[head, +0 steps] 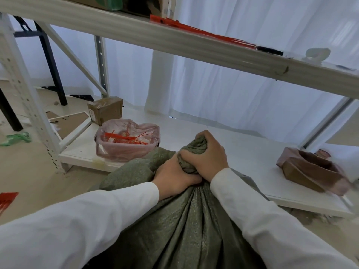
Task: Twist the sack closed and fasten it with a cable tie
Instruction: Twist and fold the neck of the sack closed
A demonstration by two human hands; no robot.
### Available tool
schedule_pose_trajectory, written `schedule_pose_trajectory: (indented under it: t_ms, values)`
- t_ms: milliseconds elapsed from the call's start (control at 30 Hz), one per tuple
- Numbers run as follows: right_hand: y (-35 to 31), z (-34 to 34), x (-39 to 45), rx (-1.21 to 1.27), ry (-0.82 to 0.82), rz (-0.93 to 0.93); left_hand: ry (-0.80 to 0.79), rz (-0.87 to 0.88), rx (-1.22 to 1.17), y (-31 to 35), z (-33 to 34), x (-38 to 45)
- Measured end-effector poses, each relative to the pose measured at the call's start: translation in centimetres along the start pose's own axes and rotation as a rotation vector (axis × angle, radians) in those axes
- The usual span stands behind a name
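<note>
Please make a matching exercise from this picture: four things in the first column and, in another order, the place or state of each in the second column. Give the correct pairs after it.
Things:
1. green sack
2. red cable ties
3. pink-lined bin
4. taped cardboard box

Places or states:
A. on the upper shelf
B. holds red tie scraps
C. neck bunched in both hands
D. at the far left end of the lower shelf

Pairs: 1-C, 2-A, 3-B, 4-D

Green sack [186, 220], neck bunched upright
</note>
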State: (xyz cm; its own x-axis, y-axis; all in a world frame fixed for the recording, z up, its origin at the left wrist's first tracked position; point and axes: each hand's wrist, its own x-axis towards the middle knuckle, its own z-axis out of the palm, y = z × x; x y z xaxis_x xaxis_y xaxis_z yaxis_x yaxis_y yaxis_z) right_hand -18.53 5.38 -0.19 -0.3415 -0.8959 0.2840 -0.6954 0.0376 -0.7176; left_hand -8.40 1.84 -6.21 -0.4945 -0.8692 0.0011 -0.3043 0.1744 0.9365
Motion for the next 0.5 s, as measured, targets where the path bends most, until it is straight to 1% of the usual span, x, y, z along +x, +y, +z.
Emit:
schedule_pose_trajectory:
  t_ms: [67, 167, 233, 300, 333, 400, 433, 467, 500]
  values:
    - [-0.1, 1.2, 0.3, 0.044, 0.11, 0.053, 0.083, -0.058, 0.054, 0.8, 0.3, -0.7]
    - [-0.4, 2.0, 0.7, 0.07, 0.14, 0.108, 0.14, -0.072, 0.138, 1.7, 0.6, -1.2]
    - [-0.4, 1.9, 1.1, 0.065, 0.087, 0.106, 0.138, -0.094, 0.16, 1.5, 0.5, -1.1]
    - [-0.1, 1.6, 1.6, 0.077, -0.013, 0.111, 0.123, -0.132, 0.147, 1.1, 0.4, -0.9]
    - [-0.1, 1.2, 1.8, 0.118, -0.069, 0.127, 0.117, -0.135, 0.133, 0.8, 0.3, -0.8]
    - [-0.4, -0.1, 2.7, 0.293, -0.149, 0.207, 0.089, -0.092, 0.118, 0.6, 0.0, -0.7]
    - [-0.5, -0.9, 3.1, 0.394, -0.162, 0.256, 0.057, -0.054, 0.114, 0.5, -0.1, -0.5]
    - [-0.6, -1.7, 3.6, 0.451, -0.139, 0.282, 0.019, -0.015, 0.105, 0.4, -0.2, -0.3]
    - [-0.7, -2.5, 4.1, 0.437, -0.09, 0.287, -0.015, 0.011, 0.097, 0.3, -0.3, -0.1]
